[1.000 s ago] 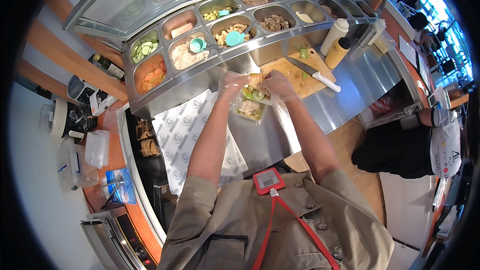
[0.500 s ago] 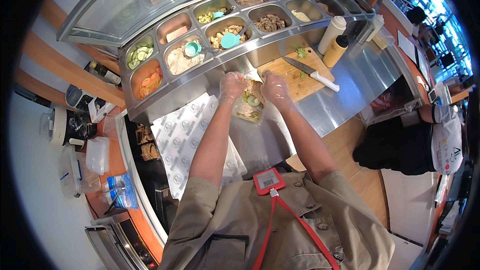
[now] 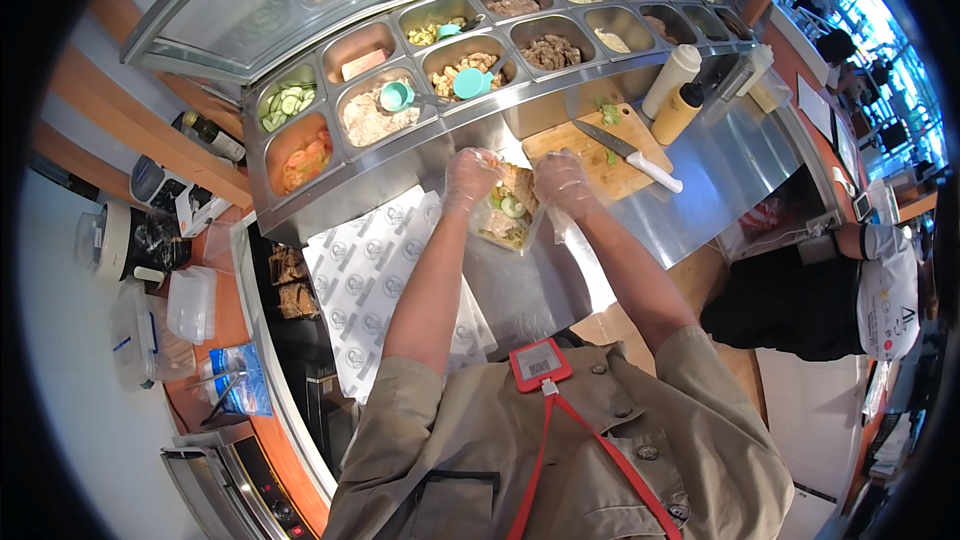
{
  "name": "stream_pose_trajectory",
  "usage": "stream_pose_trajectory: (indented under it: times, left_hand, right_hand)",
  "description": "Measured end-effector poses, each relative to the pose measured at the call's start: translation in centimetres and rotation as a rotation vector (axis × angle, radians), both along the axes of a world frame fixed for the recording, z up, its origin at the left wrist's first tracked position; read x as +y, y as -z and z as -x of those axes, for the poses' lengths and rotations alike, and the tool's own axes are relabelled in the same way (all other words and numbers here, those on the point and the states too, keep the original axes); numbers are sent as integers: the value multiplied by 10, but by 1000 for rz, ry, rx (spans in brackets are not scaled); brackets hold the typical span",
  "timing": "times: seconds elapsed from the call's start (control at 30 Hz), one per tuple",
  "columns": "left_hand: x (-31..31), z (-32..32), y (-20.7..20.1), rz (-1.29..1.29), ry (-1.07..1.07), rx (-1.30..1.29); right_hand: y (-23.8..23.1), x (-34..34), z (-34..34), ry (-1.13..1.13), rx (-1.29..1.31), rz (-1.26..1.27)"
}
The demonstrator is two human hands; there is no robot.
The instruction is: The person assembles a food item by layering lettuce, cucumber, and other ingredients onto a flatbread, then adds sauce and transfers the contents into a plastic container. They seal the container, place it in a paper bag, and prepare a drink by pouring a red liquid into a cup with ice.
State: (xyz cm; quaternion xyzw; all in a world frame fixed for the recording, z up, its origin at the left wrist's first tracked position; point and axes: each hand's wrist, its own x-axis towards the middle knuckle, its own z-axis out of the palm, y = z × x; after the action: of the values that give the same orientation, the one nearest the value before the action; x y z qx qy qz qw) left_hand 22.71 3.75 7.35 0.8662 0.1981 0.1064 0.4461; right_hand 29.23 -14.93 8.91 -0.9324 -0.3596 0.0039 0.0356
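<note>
Both my hands wear thin clear plastic gloves. Between them is a clear plastic container (image 3: 508,233) filled with cucumber slices (image 3: 512,207), greens, pale shredded filling and a browned, toast-like piece (image 3: 518,180). My left hand (image 3: 472,180) has its fingers curled at the container's upper left edge. At the opposite upper edge, my right hand (image 3: 563,183) is closed too, its fingertips partly hidden under the glove. Just beyond the right hand, a knife (image 3: 620,148) with a white handle lies on a wooden cutting board (image 3: 595,175) beside green leaf scraps (image 3: 609,115).
Steel pans of fillings (image 3: 459,77) line the far side under a raised glass cover (image 3: 250,15). Two squeeze bottles (image 3: 679,112) stand behind the board. Printed paper sheets (image 3: 370,280) lie left of my forearms. A person in dark trousers (image 3: 770,300) is at the right.
The whole view has shifted slightly. My right hand sits a little farther from the left one, and more of the browned piece shows between them.
</note>
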Motion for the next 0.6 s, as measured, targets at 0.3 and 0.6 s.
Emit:
stream_pose_trajectory:
  times: [0.3,0.6]
  left_hand:
    - [0,2,-1,-128,45,26]
    - [-8,1,2,-330,27,-78]
  right_hand:
    - [10,-4,-2,25,65,-218]
    - [17,-5,-4,98,68,-237]
